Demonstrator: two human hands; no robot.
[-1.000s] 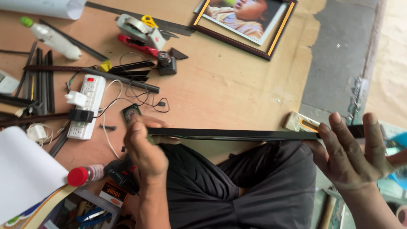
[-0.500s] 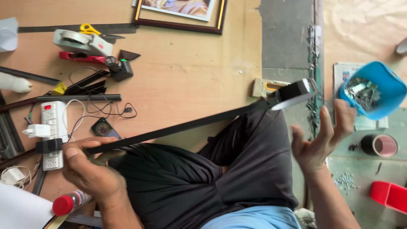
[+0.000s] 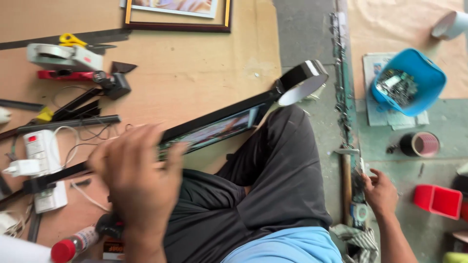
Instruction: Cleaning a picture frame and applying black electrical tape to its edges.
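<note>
Clearly the left hand (image 3: 134,182), lower left, clamps the black picture frame (image 3: 219,127); steadying it helps while the right hand (image 3: 380,192), lower right, fingers half curled, touches a hammer (image 3: 347,182).

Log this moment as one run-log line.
left hand: grips black frame | right hand: at floor tools, grip unclear | blue tub: right

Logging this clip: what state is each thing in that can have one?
Long black frame strip: tilted, held by the left hand.
Right hand: at floor clutter, grip unclear.
Blue plastic bowl: upright, holding small metal parts.
Red-capped bottle: lying down, capped.
White power strip: white adapter plugged in.
</note>
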